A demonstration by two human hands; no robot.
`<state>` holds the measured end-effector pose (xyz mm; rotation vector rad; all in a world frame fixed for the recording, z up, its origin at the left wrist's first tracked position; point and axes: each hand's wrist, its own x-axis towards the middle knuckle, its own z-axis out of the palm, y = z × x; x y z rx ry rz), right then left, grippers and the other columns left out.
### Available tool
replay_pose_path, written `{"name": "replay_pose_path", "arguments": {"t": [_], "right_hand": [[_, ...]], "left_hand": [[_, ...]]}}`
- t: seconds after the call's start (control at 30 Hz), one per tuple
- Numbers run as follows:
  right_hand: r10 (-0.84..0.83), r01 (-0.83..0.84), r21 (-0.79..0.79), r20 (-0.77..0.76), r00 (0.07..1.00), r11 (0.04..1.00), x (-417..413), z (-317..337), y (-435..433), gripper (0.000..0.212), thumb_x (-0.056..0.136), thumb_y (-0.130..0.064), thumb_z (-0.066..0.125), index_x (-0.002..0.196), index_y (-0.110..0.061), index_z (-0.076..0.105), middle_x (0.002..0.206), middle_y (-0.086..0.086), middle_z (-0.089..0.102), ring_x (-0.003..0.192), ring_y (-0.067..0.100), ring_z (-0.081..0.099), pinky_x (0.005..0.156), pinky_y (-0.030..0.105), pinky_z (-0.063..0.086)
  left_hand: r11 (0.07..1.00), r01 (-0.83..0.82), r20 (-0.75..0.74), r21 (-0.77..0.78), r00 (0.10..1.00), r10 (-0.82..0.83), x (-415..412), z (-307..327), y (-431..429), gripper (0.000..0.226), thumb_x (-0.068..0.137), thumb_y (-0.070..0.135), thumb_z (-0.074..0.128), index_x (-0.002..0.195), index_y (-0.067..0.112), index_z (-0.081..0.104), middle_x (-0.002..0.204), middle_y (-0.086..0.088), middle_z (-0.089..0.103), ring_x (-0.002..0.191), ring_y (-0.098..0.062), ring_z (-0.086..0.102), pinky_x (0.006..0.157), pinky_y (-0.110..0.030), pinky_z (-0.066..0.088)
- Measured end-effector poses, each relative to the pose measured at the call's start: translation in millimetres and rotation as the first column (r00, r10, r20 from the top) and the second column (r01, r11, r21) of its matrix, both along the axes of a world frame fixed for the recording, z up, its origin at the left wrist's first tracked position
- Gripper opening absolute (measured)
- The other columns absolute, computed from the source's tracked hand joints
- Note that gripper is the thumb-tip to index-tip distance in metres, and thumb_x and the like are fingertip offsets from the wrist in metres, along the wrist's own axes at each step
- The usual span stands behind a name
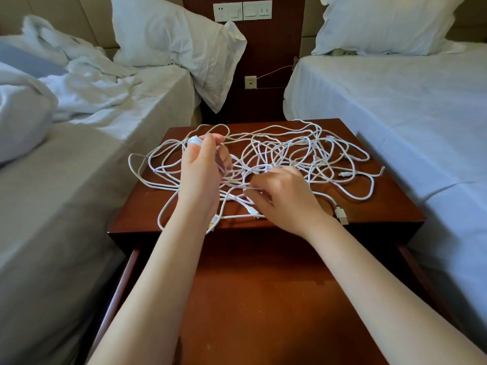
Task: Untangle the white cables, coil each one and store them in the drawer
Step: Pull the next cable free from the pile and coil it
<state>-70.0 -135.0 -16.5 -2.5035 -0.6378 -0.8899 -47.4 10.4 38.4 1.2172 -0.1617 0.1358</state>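
A tangle of thin white cables (279, 154) sprawls over the reddish-brown wooden table (390, 206) at the centre of the frame. Left of centre, the left hand (203, 167) curls around several gathered loops. Beside it, the right hand (284, 196) pinches one strand. The open wooden drawer (263, 299) fills the lower frame.

Nightstand (390, 209): top spread nearly edge to edge with tangled white cables (276, 159); bare wood only at its front corners. Left bed (66, 206) and right bed (408, 114) flank it closely. Pillow (210, 75) overhangs behind-left. Drawer (263, 299) in front stands open, reachable from above.
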Motion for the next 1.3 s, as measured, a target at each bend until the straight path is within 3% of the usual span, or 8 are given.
{"name": "replay_pose_path", "arguments": {"t": [0.23, 0.47, 0.57, 0.7, 0.87, 0.97, 1.1, 1.3], "right_hand": [[-0.234, 0.233, 0.043, 0.029, 0.972, 0.972, 7.5, -0.1, -21.3, 0.027, 0.092, -0.024, 0.044, 0.067, -0.015, 0.049, 0.06, -0.005, 0.05, 0.063, 0.017, 0.045, 0.056, 0.029, 0.033], [-0.348, 0.333, 0.214, 0.038, 0.937, 0.918, 6.9, 1.3, -35.7, 0.029, 0.094, -0.027, 0.041, 0.08, -0.009, 0.058, 0.073, -0.001, 0.059, 0.072, 0.019, 0.05, 0.054, 0.029, 0.037], [-0.316, 0.302, 0.237, 0.022, 0.948, 0.923, 6.9, 0.6, -34.8, 0.021, 0.098, -0.023, 0.047, 0.086, -0.009, 0.058, 0.073, -0.003, 0.056, 0.07, 0.017, 0.053, 0.054, 0.028, 0.041], [-0.265, 0.244, 0.291, 0.032, 0.964, 0.925, 7.4, 4.5, -37.0, 0.026, 0.096, -0.032, 0.049, 0.087, -0.011, 0.06, 0.074, -0.009, 0.054, 0.073, 0.016, 0.053, 0.056, 0.028, 0.043], [-0.136, 0.106, 0.438, 0.037, 0.99, 0.892, 4.4, 14.6, -41.1, 0.016, 0.091, -0.026, 0.065, 0.089, -0.011, 0.07, 0.079, -0.01, 0.063, 0.067, -0.002, 0.054, 0.057, 0.009, 0.039], [-0.137, 0.087, 0.468, 0.073, 0.988, 0.879, 3.5, 15.6, -41.3, 0.013, 0.09, -0.017, 0.066, 0.097, -0.009, 0.074, 0.086, -0.008, 0.067, 0.075, -0.009, 0.056, 0.063, 0.005, 0.042], [-0.158, 0.107, 0.485, 0.064, 0.985, 0.868, 4.2, 13.1, -44.4, 0.017, 0.091, -0.017, 0.064, 0.103, -0.011, 0.074, 0.09, -0.011, 0.066, 0.074, -0.005, 0.058, 0.064, 0.023, 0.056], [-0.07, 0.048, 0.432, 0.037, 0.997, 0.901, 5.2, 11.4, -36.9, 0.028, 0.092, -0.03, 0.057, 0.106, -0.013, 0.074, 0.091, -0.001, 0.071, 0.078, 0.005, 0.063, 0.065, 0.032, 0.055]], "left_hand": [[0.871, -0.355, 0.289, 0.34, 0.921, 0.262, -1.8, -4.6, 0.5, 0.032, 0.099, 0.009, 0.032, 0.075, 0.02, 0.05, 0.064, -0.001, 0.052, 0.056, -0.006, 0.047, 0.058, -0.021, 0.039], [0.632, -0.474, 0.422, 0.613, 0.873, 0.246, 2.9, -14.1, 0.9, 0.032, 0.102, 0.017, 0.037, 0.078, 0.013, 0.058, 0.086, -0.009, 0.066, 0.076, -0.016, 0.063, 0.068, -0.011, 0.045], [0.465, -0.334, 0.317, 0.82, 0.941, 0.118, 4.9, -23.4, -3.6, 0.035, 0.102, 0.02, 0.036, 0.081, 0.001, 0.057, 0.081, -0.011, 0.063, 0.069, -0.02, 0.061, 0.061, -0.02, 0.048], [0.417, -0.224, 0.244, 0.881, 0.97, 0.006, 2.4, -24.6, -5.4, 0.039, 0.101, 0.019, 0.036, 0.063, 0.009, 0.038, 0.074, -0.012, 0.053, 0.054, -0.017, 0.04, 0.049, -0.029, 0.034], [0.617, 0.112, -0.033, 0.779, 0.99, -0.138, -5.3, -15.6, -1.8, 0.046, 0.1, 0.035, 0.041, 0.07, 0.002, 0.051, 0.054, 0.002, 0.046, 0.043, -0.003, 0.041, 0.045, -0.017, 0.034], [0.622, 0.385, -0.183, 0.682, 0.913, -0.364, -10.4, -10.5, 2.5, 0.041, 0.096, 0.042, 0.049, 0.081, 0.006, 0.063, 0.05, 0.006, 0.036, 0.044, -0.008, 0.031, 0.046, -0.02, 0.028], [0.499, 0.545, -0.258, 0.674, 0.806, -0.532, -18.4, -5.4, -0.1, 0.03, 0.095, 0.02, 0.05, 0.078, -0.003, 0.06, 0.049, 0.004, 0.036, 0.046, -0.012, 0.029, 0.051, -0.026, 0.027], [0.351, 0.734, -0.278, 0.581, 0.584, -0.763, -25.4, 0.6, -1.6, 0.038, 0.095, 0.025, 0.04, 0.078, 0.003, 0.065, 0.048, -0.001, 0.04, 0.048, -0.017, 0.034, 0.057, -0.029, 0.033]]}}
